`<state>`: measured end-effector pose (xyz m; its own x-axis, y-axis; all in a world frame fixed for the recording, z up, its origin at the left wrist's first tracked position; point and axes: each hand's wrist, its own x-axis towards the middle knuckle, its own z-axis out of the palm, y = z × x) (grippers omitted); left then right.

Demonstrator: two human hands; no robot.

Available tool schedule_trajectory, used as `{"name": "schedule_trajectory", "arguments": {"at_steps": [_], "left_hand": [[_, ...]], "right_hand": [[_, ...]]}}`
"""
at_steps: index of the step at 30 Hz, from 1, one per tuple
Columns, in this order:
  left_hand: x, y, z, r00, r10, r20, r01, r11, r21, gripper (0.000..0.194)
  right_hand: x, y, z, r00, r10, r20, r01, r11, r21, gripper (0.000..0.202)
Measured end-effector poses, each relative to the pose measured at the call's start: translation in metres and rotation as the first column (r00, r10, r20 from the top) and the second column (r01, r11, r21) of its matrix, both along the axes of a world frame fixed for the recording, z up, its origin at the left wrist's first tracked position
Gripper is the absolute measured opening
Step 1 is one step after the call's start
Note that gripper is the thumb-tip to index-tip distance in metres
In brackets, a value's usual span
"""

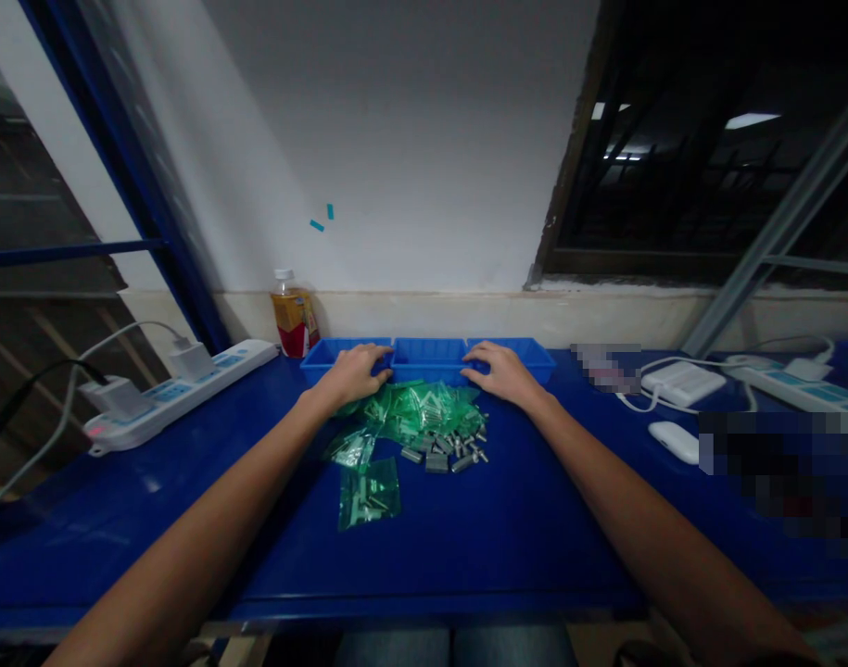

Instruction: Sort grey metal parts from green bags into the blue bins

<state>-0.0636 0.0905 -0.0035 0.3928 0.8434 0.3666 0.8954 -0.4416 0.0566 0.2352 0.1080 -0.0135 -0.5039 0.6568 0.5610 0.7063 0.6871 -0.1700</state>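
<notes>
Three blue bins stand side by side at the back of the blue table. My left hand curls its fingers and thumb on the bins where the left and middle ones meet. On the other side, my right hand grips where the middle and right ones meet. Green transparent bags with small parts inside lie heaped in front of the bins. Loose grey metal pieces lie at the pile's right front. Nearer to me is a single green bag with small parts in it.
A drink bottle stands left of the bins by the wall. A white power strip with plugs and cables lies at the left. White adapters, a small white case and another power strip are at the right.
</notes>
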Motion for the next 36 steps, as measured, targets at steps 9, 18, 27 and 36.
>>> {"name": "schedule_trajectory", "arguments": {"at_steps": [9, 18, 27, 36], "left_hand": [[0.014, -0.039, 0.042, 0.986, -0.166, 0.019, 0.165, 0.986, 0.036, 0.034], [0.022, -0.046, 0.035, 0.98, -0.166, -0.106, 0.161, 0.985, -0.054, 0.018], [0.044, -0.066, 0.043, 0.981, -0.188, 0.053, 0.148, 0.893, 0.424, 0.018], [0.069, -0.077, 0.029, 0.949, -0.284, 0.136, 0.241, 0.933, 0.267, 0.025]], "right_hand": [[-0.006, -0.011, 0.004, 0.995, -0.014, -0.102, 0.026, 0.992, 0.119, 0.022], [-0.046, -0.047, 0.025, 0.962, -0.029, -0.272, 0.066, 0.99, 0.127, 0.018], [-0.078, -0.074, 0.034, 0.758, -0.159, -0.633, -0.146, 0.904, -0.402, 0.051], [-0.073, -0.072, 0.03, 0.53, -0.218, -0.819, -0.269, 0.873, -0.407, 0.022]]}}
